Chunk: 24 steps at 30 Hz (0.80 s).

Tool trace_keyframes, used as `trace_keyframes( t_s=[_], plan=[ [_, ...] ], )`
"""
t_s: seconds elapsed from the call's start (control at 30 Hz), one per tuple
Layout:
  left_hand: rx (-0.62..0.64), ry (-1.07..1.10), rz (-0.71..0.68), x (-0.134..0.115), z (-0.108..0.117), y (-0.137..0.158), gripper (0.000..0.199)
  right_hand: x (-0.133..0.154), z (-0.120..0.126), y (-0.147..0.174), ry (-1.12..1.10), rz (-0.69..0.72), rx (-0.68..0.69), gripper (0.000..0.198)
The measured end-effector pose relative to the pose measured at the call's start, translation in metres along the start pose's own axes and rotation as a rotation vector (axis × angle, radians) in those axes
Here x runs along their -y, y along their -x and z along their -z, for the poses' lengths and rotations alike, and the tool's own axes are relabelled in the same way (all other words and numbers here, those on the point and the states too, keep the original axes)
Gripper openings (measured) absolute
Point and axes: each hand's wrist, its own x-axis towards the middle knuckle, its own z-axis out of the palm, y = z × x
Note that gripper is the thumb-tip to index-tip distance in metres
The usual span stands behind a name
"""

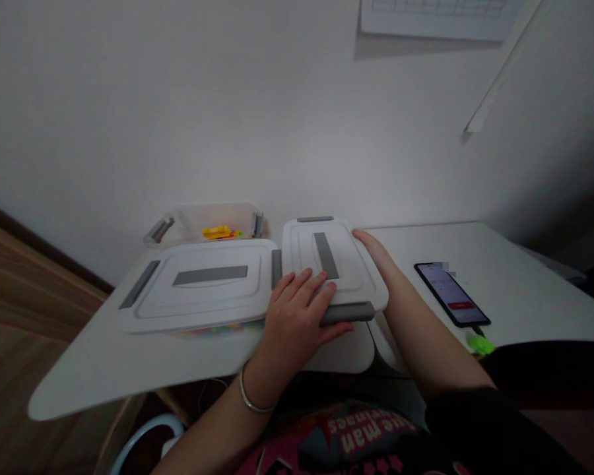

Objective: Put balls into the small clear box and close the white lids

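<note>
My left hand (299, 310) lies on a white lid (346, 231) with a grey handle inset. Its fingers are spread flat across the near left corner, and the thumb reaches past the grey front latch (349, 313). Along the lid's right side rests my right hand (373, 251), its fingers mostly hidden by the edge. Whatever is under this lid is mostly out of sight. Close by on the left stands another storage box with a white lid (163, 307); coloured contents show faintly through its clear front wall. The two lids meet or overlap near my left fingertips.
Behind the left box is an open clear container (188, 221) with yellow pieces (218, 231) in it. A phone (453, 295) with a lit screen and a bright green item (481, 344) lie on the right of the white table (119, 369). The wall rises directly behind.
</note>
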Motion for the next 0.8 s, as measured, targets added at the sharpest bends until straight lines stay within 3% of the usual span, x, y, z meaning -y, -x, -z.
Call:
trace_keyframes(
  t_s=[0.13, 0.23, 0.33, 0.43, 0.57, 0.63, 0.8],
  plan=[
    [-0.004, 0.018, -0.004, 0.0, 0.0, 0.0, 0.061, 0.001, 0.007, 0.066, -0.502, -0.29, -0.011, 0.03],
    [-0.015, 0.06, -0.027, 0.001, -0.002, -0.001, 0.056, 0.008, 0.014, 0.084, -0.555, -0.363, -0.03, 0.034],
    [-0.072, 0.061, -0.064, -0.002, -0.006, 0.0, 0.046, 0.008, 0.016, 0.082, -0.566, -0.384, -0.013, 0.035],
    [-0.174, 0.012, -0.083, -0.007, -0.011, 0.005, 0.041, 0.0, 0.015, 0.076, -0.573, -0.384, -0.077, 0.032],
    [-0.245, 0.021, -0.139, -0.013, -0.017, 0.016, 0.044, -0.006, 0.02, 0.074, -0.612, -0.334, -0.261, 0.024],
    [-0.201, 0.056, -0.166, -0.013, -0.019, 0.021, 0.043, -0.005, 0.024, 0.073, -0.628, -0.262, -0.365, 0.023],
    [0.084, 0.176, -0.141, -0.009, -0.032, 0.027, 0.028, -0.01, 0.03, 0.064, -0.551, -0.049, -0.535, 0.037]
  ],
)
